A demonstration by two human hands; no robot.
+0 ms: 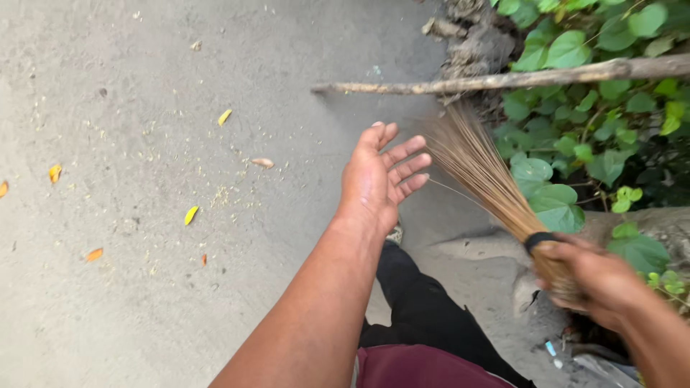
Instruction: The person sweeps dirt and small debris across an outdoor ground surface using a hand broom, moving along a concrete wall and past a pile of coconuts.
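The stick broom [480,167] is being gripped at its bound end by the right hand [589,276], bristles fanning over the pavement [144,179] edge beside the leafy plants [575,108], while the left hand [379,179] is hovering open and empty near the bristle tips, seemingly mid-sweep, with scattered leaves [190,214] likely calling for strokes leftward.

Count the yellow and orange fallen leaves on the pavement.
6: yellow leaf upper centre, yellow leaf mid-pavement, orange leaf at left, orange leaf on the left edge, orange leaf lower left, pale leaf centre. Smaller scraps may be uncounted.
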